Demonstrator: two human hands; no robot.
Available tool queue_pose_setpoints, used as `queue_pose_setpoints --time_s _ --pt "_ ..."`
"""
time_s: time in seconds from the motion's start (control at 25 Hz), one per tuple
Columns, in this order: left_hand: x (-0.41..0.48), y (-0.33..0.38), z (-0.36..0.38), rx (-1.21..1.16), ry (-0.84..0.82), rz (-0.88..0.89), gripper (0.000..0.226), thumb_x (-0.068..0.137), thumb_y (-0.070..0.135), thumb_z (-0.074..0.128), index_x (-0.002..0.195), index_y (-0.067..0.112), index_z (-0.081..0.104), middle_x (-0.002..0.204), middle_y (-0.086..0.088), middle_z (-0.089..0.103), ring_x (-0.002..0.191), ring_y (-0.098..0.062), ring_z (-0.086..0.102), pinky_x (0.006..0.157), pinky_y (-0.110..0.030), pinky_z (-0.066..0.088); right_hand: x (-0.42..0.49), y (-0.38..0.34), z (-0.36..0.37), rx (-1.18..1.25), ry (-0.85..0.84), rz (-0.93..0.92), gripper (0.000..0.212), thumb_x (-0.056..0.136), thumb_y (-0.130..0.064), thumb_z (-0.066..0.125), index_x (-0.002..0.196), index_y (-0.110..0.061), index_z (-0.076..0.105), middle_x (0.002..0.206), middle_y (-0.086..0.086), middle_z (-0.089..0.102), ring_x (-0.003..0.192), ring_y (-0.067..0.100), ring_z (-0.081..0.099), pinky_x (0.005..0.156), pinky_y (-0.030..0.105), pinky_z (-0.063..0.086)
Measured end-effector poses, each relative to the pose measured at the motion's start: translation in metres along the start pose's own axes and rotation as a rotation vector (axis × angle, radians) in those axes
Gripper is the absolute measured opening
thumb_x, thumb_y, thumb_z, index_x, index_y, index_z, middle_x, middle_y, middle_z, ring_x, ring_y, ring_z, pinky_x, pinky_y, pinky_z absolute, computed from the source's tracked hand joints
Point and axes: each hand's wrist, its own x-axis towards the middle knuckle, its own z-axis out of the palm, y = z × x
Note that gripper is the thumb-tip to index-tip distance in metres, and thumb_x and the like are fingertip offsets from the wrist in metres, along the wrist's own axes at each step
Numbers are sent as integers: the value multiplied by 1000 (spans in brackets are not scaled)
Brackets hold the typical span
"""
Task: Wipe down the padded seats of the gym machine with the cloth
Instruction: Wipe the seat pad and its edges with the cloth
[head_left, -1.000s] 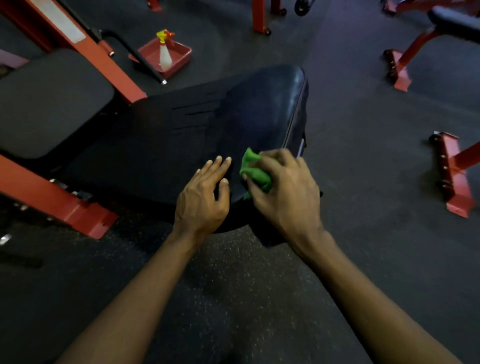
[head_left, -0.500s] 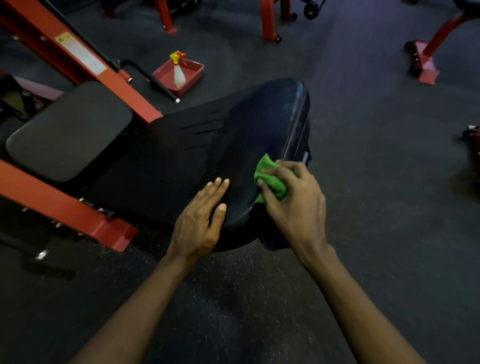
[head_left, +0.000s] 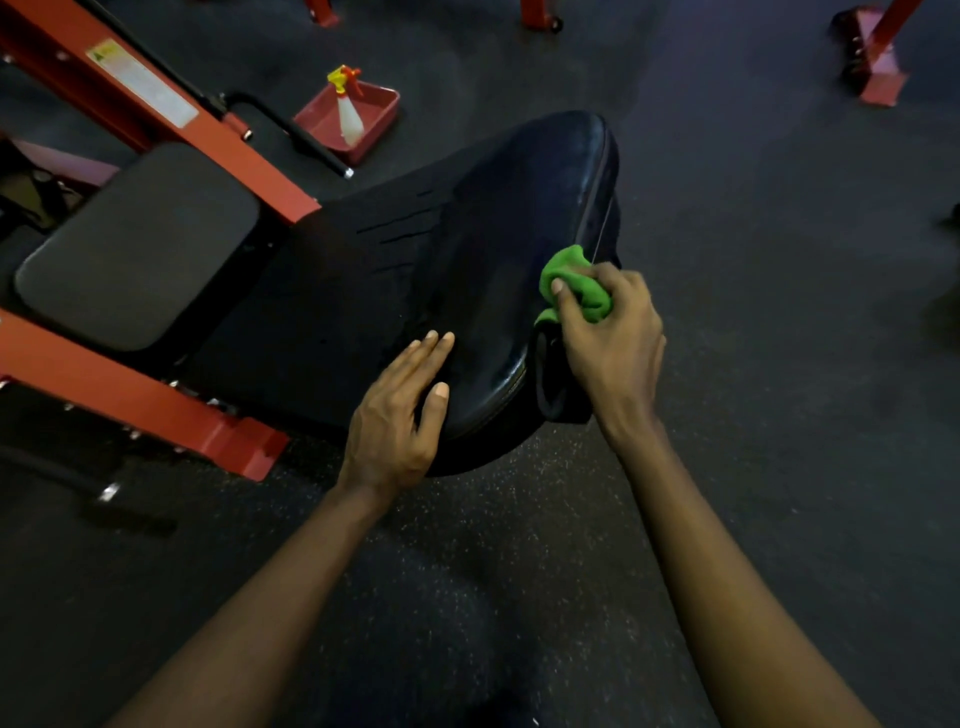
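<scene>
A long black padded seat (head_left: 498, 223) of the red-framed gym machine stretches across the middle of the view. My right hand (head_left: 613, 338) grips a bunched green cloth (head_left: 574, 280) and presses it against the seat's right side edge. My left hand (head_left: 400, 415) lies flat, fingers together, on the near end of the same seat. A second, smaller grey-black pad (head_left: 140, 244) sits to the left between red frame bars.
A red tray (head_left: 374, 119) holding a spray bottle (head_left: 349, 111) stands on the dark rubber floor behind the seat. Red frame bars (head_left: 171, 415) run along the left. Feet of other red machines (head_left: 878, 62) stand at the top right.
My right hand has slid the green cloth farther along the seat's right edge, away from me. My left hand stays flat on the near end. The view has shifted slightly.
</scene>
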Motion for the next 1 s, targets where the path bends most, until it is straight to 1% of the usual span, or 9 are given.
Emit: queue_pose_setpoints --time_s 0.16,0.28,0.36,0.44,0.56,0.68,0.84,0.92,1.0 --pt "-2 1 0 -12 -20 -26 52 104 35 36 154 21 43 160 4 39 150 -6 29 124 -33 28 -30 6 -5 110 6 -39 25 91 -43 71 112 -29 71 115 -13 63 101 3 63 82 27 53" --pt "4 10 -6 -87 -62 -78 53 102 34 41 154 23 42 161 6 37 151 -2 26 125 -35 26 11 4 4 74 41 31 31 89 -46 70 112 -26 72 114 -8 67 102 11 64 83 29 50" --pt "17 23 -7 -99 -116 -31 56 102 35 41 157 21 37 164 6 32 152 -2 21 126 -33 21 54 4 9 30 67 87 32 88 -48 69 112 -27 73 113 -4 69 104 18 65 81 28 45" --pt "32 35 -2 -78 -193 51 60 104 40 36 160 19 29 167 5 25 154 -2 14 127 -35 15 89 4 13 13 82 138 31 87 -48 68 111 -28 73 112 -2 72 108 24 65 82 31 44" --pt "39 37 7 -91 -268 73 64 104 46 34 161 19 25 168 6 21 153 0 12 127 -36 17 114 2 16 22 73 182 32 87 -49 67 112 -29 73 109 -1 74 110 26 65 84 31 45" --pt "39 31 7 -114 -258 78 64 104 49 35 161 21 26 168 7 22 153 0 13 127 -38 19 83 0 9 32 62 202 30 87 -52 68 109 -31 73 102 -3 74 104 23 66 78 29 43" --pt "40 30 5 -132 -298 83 65 103 50 35 161 23 23 168 9 18 153 3 9 127 -35 15 11 -2 2 72 67 161 25 87 -53 69 102 -34 73 91 -10 73 88 12 68 74 30 50" --pt "41 30 5 -128 -315 91 69 101 55 31 162 23 21 168 9 16 153 3 7 127 -34 14 14 -3 7 47 115 168 23 86 -51 71 101 -33 75 92 -8 75 90 13 69 77 31 53" --pt "41 29 6 -126 -308 105 73 99 59 27 161 22 22 168 7 17 154 0 8 127 -35 15 38 -7 13 0 145 204 26 84 -50 71 104 -33 76 96 -6 76 96 18 69 79 30 51"
